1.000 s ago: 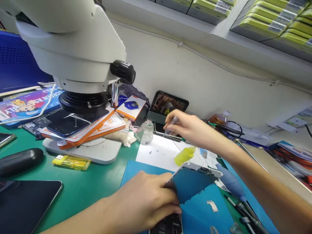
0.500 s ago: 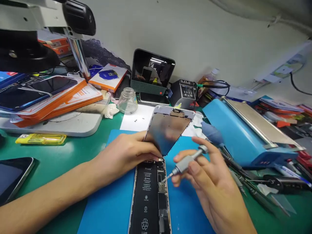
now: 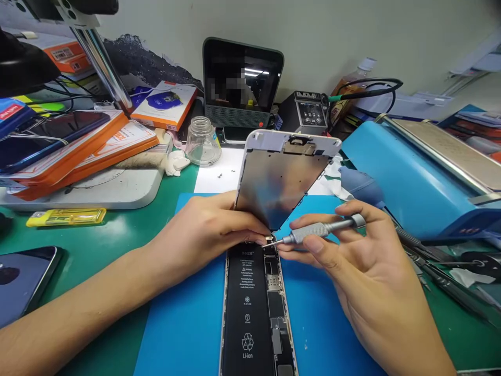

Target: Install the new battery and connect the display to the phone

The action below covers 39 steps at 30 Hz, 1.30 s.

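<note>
An opened phone body [image 3: 250, 313] lies on the blue mat [image 3: 183, 329], with its black battery [image 3: 247, 292] and circuit board [image 3: 276, 308] exposed. Its screen assembly [image 3: 279, 183] stands raised and tilted at the far end of the body, inner side toward me. My left hand [image 3: 219, 224] grips the screen's lower left edge, fingertips at the top of the phone body. In my right hand [image 3: 352, 266] is a grey metal precision screwdriver [image 3: 313, 232]. The screwdriver's tip points left, just over the board's upper end beside my left fingertips; I cannot tell whether it touches.
Behind stand a glass jar [image 3: 203, 143], a smart display [image 3: 242, 83] and a black control unit [image 3: 309, 115]. A blue machine [image 3: 415, 177] and several tools lie at right. Orange boxes [image 3: 90, 156], a yellow case [image 3: 66, 216] and another phone [image 3: 27, 282] are at left.
My right hand has brought the screwdriver tip up and away from me, from mid-board to the board's upper end. The camera view has shifted; my left hand still holds the screen raised.
</note>
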Each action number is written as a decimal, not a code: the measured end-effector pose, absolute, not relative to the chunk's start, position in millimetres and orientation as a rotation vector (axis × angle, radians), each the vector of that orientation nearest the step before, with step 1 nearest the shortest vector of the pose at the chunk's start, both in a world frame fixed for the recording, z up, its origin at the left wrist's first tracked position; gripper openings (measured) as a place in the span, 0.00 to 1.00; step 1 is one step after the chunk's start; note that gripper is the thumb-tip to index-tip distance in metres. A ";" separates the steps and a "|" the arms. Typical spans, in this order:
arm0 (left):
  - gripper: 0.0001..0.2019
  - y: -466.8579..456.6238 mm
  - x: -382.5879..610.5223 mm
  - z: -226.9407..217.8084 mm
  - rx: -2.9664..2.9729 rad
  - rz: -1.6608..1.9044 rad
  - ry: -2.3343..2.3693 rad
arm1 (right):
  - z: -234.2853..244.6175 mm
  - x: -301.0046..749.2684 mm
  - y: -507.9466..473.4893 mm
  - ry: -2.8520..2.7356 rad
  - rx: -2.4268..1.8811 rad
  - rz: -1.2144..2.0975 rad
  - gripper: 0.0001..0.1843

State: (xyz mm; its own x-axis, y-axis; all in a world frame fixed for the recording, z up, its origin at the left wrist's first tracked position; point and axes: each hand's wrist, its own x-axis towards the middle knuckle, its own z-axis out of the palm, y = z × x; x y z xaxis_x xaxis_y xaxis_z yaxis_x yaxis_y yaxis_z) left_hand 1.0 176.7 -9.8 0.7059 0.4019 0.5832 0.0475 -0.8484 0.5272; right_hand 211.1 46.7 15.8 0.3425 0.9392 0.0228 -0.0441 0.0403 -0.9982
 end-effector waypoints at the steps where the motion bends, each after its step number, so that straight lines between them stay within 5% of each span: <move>1: 0.03 176.8 0.4 -10.2 2.435 0.989 0.349 | 15.3 210.7 47.8 -0.920 -1.287 0.974 0.31; 39: 0.05 176.3 -1.9 -8.9 2.491 0.945 0.387 | 10.4 214.9 47.9 -0.943 -1.325 0.851 0.27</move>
